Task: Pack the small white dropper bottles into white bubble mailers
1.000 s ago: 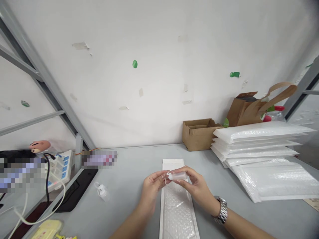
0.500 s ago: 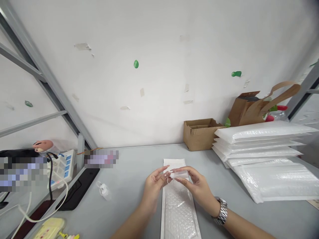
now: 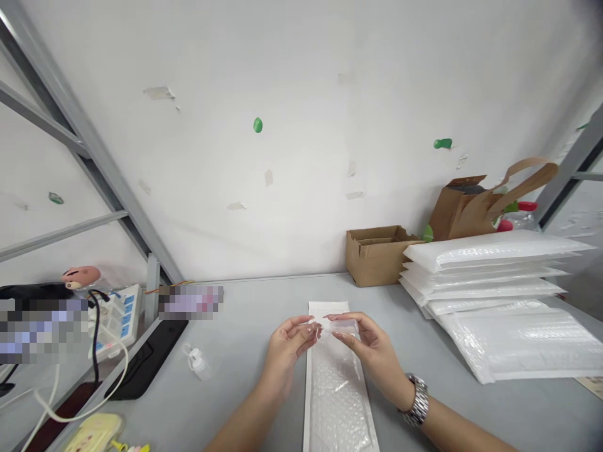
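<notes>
A small translucent squeeze bottle [image 3: 346, 326] lies sideways between my hands, its white cap end towards the left. My right hand [image 3: 370, 345] grips the bottle's body between thumb and fingers. At the cap end, my left hand [image 3: 291, 344] is closed in a pinch on the bottle's cap [image 3: 325, 325], with a thin white strap looping below. Both hands are above a white bubble mailer [image 3: 336, 389] lying lengthwise on the grey table. A second small bottle with a white cap [image 3: 196, 361] lies on the table to the left.
White bubble mailers [image 3: 494, 276] are stacked at the right. Behind them stand an open cardboard box [image 3: 379, 263] and a brown paper bag [image 3: 464, 207]. To the left are a black phone-like slab [image 3: 146, 361], a power strip [image 3: 127, 314], cables and a yellow case [image 3: 94, 433].
My left hand has shifted slightly left and its fingers have closed further around the cap. My right hand still holds the bottle. The camera view has moved a little.
</notes>
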`<state>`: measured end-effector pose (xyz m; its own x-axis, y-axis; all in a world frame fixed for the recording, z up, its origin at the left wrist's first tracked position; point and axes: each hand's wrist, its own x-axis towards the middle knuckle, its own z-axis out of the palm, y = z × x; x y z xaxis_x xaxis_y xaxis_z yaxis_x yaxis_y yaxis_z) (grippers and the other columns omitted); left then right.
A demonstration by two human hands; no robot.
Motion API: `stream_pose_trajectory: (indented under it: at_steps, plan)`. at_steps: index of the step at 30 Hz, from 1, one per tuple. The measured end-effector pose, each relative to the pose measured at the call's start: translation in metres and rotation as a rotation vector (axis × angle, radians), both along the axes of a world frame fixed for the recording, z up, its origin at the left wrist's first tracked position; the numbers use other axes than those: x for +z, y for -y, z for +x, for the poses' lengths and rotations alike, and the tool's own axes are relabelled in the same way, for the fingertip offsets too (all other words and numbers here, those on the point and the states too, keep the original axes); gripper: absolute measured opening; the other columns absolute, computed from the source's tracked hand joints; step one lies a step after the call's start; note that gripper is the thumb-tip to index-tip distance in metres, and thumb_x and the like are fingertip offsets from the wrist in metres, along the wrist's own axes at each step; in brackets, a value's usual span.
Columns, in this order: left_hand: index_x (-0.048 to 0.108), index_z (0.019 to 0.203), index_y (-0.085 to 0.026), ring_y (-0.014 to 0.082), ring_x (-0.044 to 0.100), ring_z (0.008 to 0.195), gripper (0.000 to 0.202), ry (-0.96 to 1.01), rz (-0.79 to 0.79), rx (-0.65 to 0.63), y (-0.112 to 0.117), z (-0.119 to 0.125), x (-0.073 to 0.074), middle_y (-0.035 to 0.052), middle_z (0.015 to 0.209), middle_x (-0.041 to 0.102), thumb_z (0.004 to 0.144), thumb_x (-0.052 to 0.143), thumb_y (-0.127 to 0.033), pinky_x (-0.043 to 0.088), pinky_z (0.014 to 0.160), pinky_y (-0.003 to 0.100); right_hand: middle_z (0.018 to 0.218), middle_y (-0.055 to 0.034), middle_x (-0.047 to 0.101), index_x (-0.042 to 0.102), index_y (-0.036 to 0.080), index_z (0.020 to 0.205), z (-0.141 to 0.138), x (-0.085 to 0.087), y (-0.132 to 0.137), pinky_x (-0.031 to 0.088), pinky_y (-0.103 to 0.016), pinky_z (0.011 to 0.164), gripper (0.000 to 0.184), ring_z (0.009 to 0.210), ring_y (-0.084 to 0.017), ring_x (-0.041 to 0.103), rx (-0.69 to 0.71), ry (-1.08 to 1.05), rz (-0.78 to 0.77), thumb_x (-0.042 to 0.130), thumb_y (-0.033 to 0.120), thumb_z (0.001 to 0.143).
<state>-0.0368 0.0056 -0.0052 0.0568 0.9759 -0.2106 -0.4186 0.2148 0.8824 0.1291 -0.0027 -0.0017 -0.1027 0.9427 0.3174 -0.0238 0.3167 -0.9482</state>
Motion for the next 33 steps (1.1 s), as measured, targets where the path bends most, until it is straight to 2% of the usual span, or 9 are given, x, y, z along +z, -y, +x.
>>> stream_pose_trajectory:
  at_steps: [9,16,19,22,24,27,29,33]
  plan:
    - [0.062,0.078,-0.014,0.0149,0.064,0.072,0.029,0.064,-0.015,0.011,0.002,0.003,-0.002,0.0051,0.076,0.071,0.058,0.078,-0.028,0.047,0.078,0.028,0.101,-0.0053,0.067,0.062,0.023,0.091,-0.001,-0.001,0.000,0.044,-0.038,0.089,0.021,0.099,-0.022,0.058,0.000,-0.006,-0.022,0.064,0.036,0.076]
    - [0.062,0.073,-0.014,0.0159,0.065,0.069,0.028,0.023,0.001,0.031,0.002,0.003,-0.002,0.0052,0.070,0.070,0.056,0.079,-0.028,0.047,0.077,0.030,0.097,-0.0055,0.067,0.061,0.022,0.090,-0.002,-0.004,-0.001,0.044,-0.037,0.087,0.020,0.096,-0.022,0.058,0.010,0.008,-0.025,0.063,0.037,0.076]
    - [0.062,0.073,-0.014,0.0164,0.065,0.071,0.029,-0.018,0.043,0.065,-0.001,0.002,-0.002,0.0054,0.071,0.071,0.056,0.079,-0.030,0.047,0.079,0.031,0.094,-0.0047,0.066,0.060,0.022,0.090,0.000,-0.007,-0.004,0.045,-0.035,0.083,0.022,0.093,-0.022,0.058,-0.031,0.090,-0.015,0.061,0.040,0.076]
    - [0.062,0.079,-0.014,0.0189,0.065,0.081,0.032,-0.062,0.070,0.101,-0.003,-0.001,-0.001,0.0075,0.079,0.071,0.058,0.077,-0.033,0.045,0.085,0.033,0.089,-0.0037,0.065,0.062,0.022,0.086,0.003,-0.007,-0.010,0.044,-0.034,0.079,0.024,0.087,-0.021,0.058,-0.073,0.213,-0.020,0.063,0.042,0.073]
    - [0.062,0.084,-0.015,0.0210,0.061,0.095,0.034,-0.113,0.067,0.135,-0.005,-0.003,-0.001,0.0096,0.092,0.070,0.060,0.075,-0.035,0.041,0.092,0.033,0.082,-0.0037,0.065,0.061,0.020,0.081,0.006,-0.009,-0.015,0.045,-0.034,0.074,0.026,0.078,-0.020,0.058,-0.085,0.211,-0.092,0.064,0.044,0.071]
    - [0.063,0.088,-0.016,0.0219,0.052,0.111,0.032,-0.154,-0.006,0.160,-0.007,-0.004,-0.001,0.0102,0.111,0.063,0.062,0.074,-0.032,0.035,0.100,0.032,0.077,-0.0043,0.065,0.058,0.018,0.079,0.010,-0.012,-0.024,0.046,-0.033,0.067,0.034,0.066,-0.017,0.058,-0.064,0.043,-0.301,0.063,0.051,0.069]
    - [0.063,0.088,-0.017,0.0228,0.052,0.112,0.031,-0.109,-0.066,0.111,-0.007,-0.004,-0.002,0.0104,0.111,0.063,0.061,0.075,-0.029,0.035,0.099,0.033,0.080,-0.0047,0.065,0.058,0.018,0.084,0.012,-0.016,-0.027,0.048,-0.032,0.067,0.039,0.065,-0.016,0.059,-0.025,-0.081,-0.396,0.063,0.053,0.069]
    - [0.060,0.096,-0.017,0.0246,0.057,0.104,0.040,-0.043,-0.112,-0.013,-0.006,-0.003,-0.003,0.0102,0.103,0.067,0.060,0.076,-0.026,0.041,0.093,0.036,0.080,-0.0033,0.064,0.059,0.018,0.085,0.011,-0.019,-0.027,0.049,-0.033,0.069,0.040,0.064,-0.014,0.061,0.020,-0.188,-0.438,0.062,0.054,0.069]
